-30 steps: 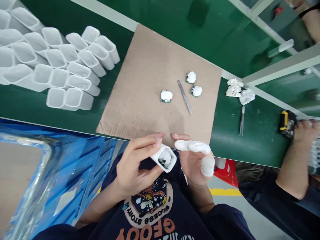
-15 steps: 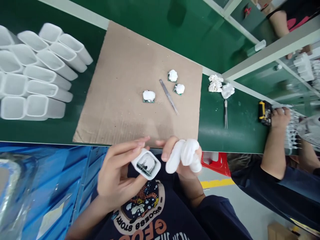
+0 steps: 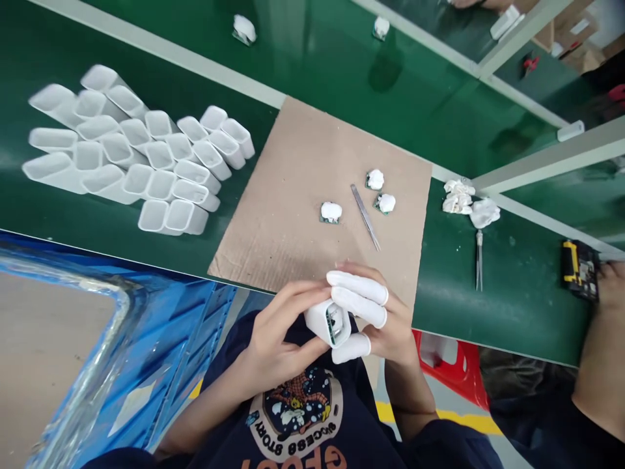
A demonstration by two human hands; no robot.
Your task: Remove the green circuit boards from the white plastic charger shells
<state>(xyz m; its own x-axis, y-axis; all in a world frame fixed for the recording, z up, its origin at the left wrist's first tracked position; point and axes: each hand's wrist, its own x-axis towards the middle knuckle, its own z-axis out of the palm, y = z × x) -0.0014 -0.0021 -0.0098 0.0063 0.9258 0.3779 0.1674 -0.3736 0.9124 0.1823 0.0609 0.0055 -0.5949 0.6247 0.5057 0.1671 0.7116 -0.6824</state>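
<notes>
My left hand [image 3: 280, 335] is closed around a white plastic housing [image 3: 318, 324], its open end tilted toward the right. Inside that opening sits a green circuit board [image 3: 331, 327] with a white lump on it. My right hand [image 3: 390, 319] wears white finger cots [image 3: 359, 306] on the thumb and two fingers, and grips the housing at its open end. Beyond my hands, a cardboard sheet [image 3: 312, 169] bears metal tweezers [image 3: 365, 217] and three small circuit boards topped with white material: one at left [image 3: 331, 212], one behind [image 3: 375, 180], another at right [image 3: 385, 203].
Many white housings [image 3: 161, 156] stand grouped on the green bench at left. To the right lie crumpled white finger cots [image 3: 459, 197], a second pair of tweezers [image 3: 479, 260] and a yellow-black tool [image 3: 579, 267] near a co-worker's arm [image 3: 603, 339]. Blue crates [image 3: 161, 339] stand below left.
My right hand has come in to the housing, its covered fingers now at the open end. The view has shifted left, so the bench things appear farther right and more housings show.
</notes>
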